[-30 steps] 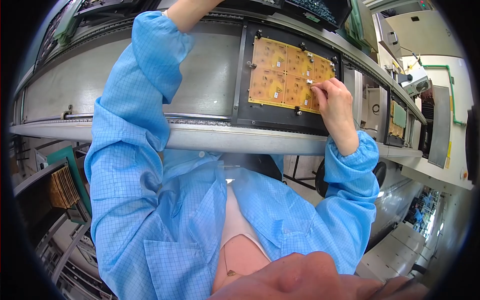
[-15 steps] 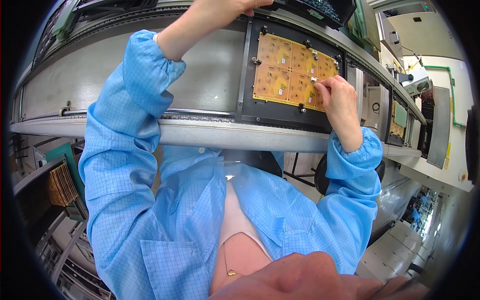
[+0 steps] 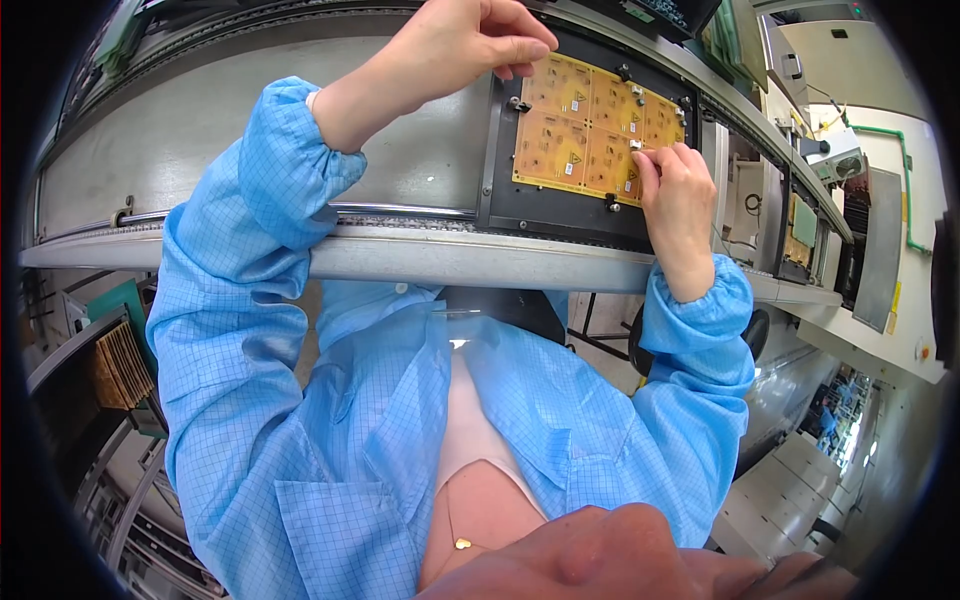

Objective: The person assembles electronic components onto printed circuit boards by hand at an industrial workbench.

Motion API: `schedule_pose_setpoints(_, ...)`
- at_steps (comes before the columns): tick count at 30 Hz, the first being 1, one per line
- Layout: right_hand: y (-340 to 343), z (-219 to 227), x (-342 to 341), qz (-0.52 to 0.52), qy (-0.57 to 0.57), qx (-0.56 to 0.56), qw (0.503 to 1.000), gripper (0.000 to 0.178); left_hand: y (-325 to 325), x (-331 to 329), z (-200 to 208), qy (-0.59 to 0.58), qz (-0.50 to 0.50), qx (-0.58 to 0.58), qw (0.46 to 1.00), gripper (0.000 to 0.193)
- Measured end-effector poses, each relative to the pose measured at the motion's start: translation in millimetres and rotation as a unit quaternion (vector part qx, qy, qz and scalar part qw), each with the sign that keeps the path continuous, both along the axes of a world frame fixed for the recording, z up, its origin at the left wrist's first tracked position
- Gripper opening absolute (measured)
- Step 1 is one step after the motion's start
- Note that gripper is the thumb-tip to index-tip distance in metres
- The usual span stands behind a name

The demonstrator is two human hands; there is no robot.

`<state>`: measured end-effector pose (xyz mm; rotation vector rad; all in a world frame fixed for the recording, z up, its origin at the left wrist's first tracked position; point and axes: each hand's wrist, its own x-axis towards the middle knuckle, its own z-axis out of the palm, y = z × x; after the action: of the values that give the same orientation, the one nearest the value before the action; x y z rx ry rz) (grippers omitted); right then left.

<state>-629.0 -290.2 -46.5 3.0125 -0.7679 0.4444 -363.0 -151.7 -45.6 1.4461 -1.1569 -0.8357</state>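
A yellow-orange circuit board panel (image 3: 552, 150), divided into several sections, lies in a black carrier frame (image 3: 500, 185) with small black clamps round it. My right hand (image 3: 680, 195) is over the panel's right side, thumb and forefinger pinched at a small white component (image 3: 635, 145) standing on the board. Above the panel's far left corner hovers my left hand (image 3: 480, 45), its thumb and fingertips drawn together; whatever is between them is too small to make out. Another small pale component (image 3: 638, 95) stands farther back on the panel.
The carrier sits on a conveyor with a metal front rail (image 3: 450, 268). A black bin (image 3: 660, 15) of small parts stands behind it. To the right, another carrier holds a green board (image 3: 803, 222). A rack of upright boards (image 3: 122, 365) is at lower left.
My left hand has come down and nearer, from beside the parts bin to the panel's far left corner. My right hand stays pinched at the white component. The view has shifted slightly.
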Motion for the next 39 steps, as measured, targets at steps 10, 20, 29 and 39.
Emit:
schedule_pose_setpoints(10,-93.1,25.5,88.0,0.116,-0.141,0.037,0.982,0.017,6.5,-17.3,-14.4,0.058,-0.023,0.074,0.995,0.012)
schedule_pose_setpoints(20,-185.3,-20.1,216.7,-0.002,0.121,0.090,0.989,0.059,1.3,-20.5,-16.2,0.112,-0.021,0.053,0.992,0.015)
schedule_pose_setpoints(29,-159.1,-15.4,195.5,0.098,-0.025,-0.056,0.993,0.015,-15.7,-21.0,-14.0,-0.083,0.022,0.046,0.995,0.008)
schedule_pose_setpoints(39,-101.1,23.0,138.5,0.152,-0.265,0.124,0.944,0.012,-62.7,-27.6,-31.4,-0.422,0.060,0.069,0.902,0.018)
